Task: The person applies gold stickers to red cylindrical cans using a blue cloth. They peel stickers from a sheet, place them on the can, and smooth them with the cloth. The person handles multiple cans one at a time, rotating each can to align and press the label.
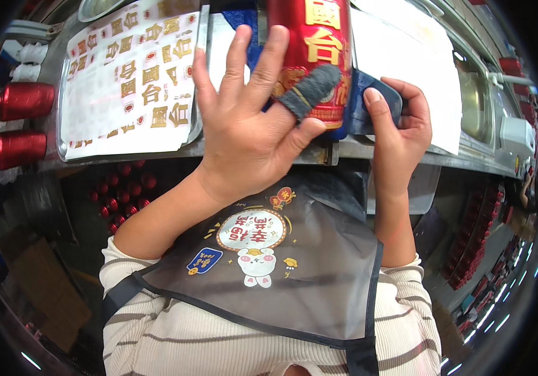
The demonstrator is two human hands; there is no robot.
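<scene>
A shiny red bottle (297, 53) with gold lettering lies on a blue cloth (237, 22) at the table's middle, its far end cut off by the picture's edge. My left hand (244, 135) is spread over its left side. The index finger, wrapped in a grey finger cover (309, 93), rests across the bottle's printed face. Beside the bottle's right edge, my right hand (400, 131) pinches a dark blue flat scraper (369, 94) between thumb and fingers. Left of my left hand lies a white sheet of gold decals (134, 75) on a tray.
Two red bottles (27, 100) lie at the table's left end. White paper (407, 69) covers the right side, beside a metal basin (477, 128). Several red bottles (121, 191) stand below the table at left, with rows of red bottles (475, 241) at right.
</scene>
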